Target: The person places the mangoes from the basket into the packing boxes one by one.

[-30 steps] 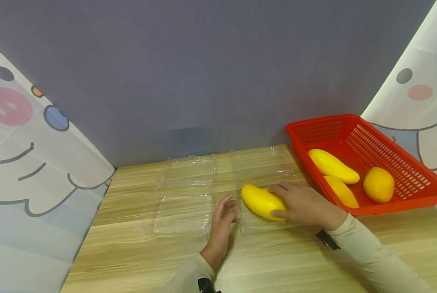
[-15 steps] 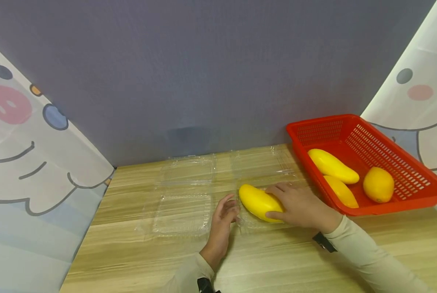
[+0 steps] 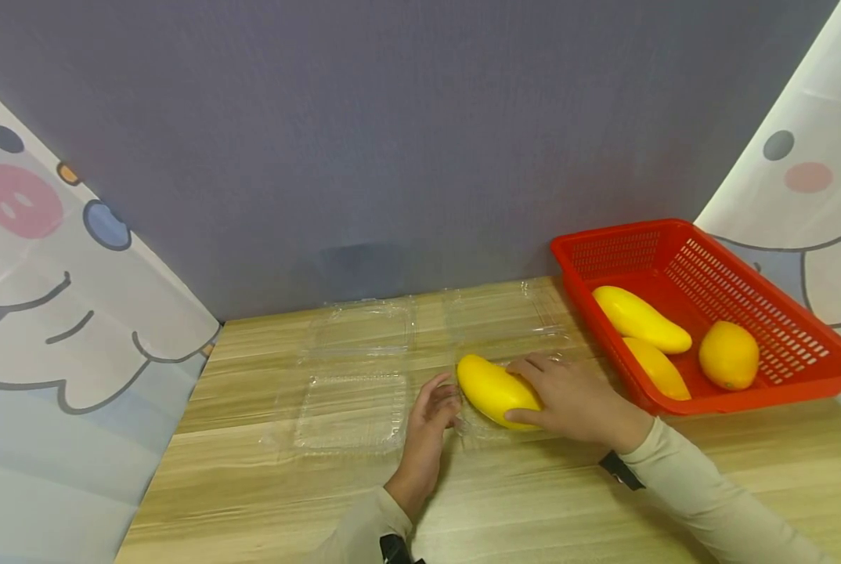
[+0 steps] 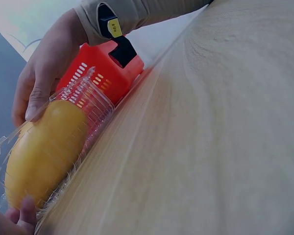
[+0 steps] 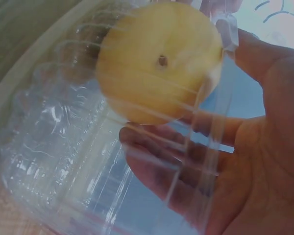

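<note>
A yellow mango [image 3: 494, 392] lies tilted in an opened clear plastic clamshell box [image 3: 487, 433] on the wooden table. My right hand [image 3: 568, 395] holds its right end from above, thumb on the near side and fingers on the far side. From the right wrist view, the mango's rounded end [image 5: 157, 73] shows through the ribbed plastic wall, with fingers below it. My left hand [image 3: 429, 423] grips the left edge of the same box with curled fingers. In the left wrist view its fingertips [image 4: 27, 213] are low by the wall, and the rest is largely cut off.
Another opened clear clamshell box [image 3: 353, 411] lies to the left. At the right stands a red basket [image 3: 808, 313] holding a long yellow mango [image 3: 639, 319], another yellow fruit [image 3: 656, 368] and a rounder orange-yellow fruit [image 3: 729, 355]. A grey panel [image 3: 392, 157] rises behind the table.
My right hand has shifted slightly left with the mango, bringing its left end nearer the box's left wall. The left hand stays in place.
</note>
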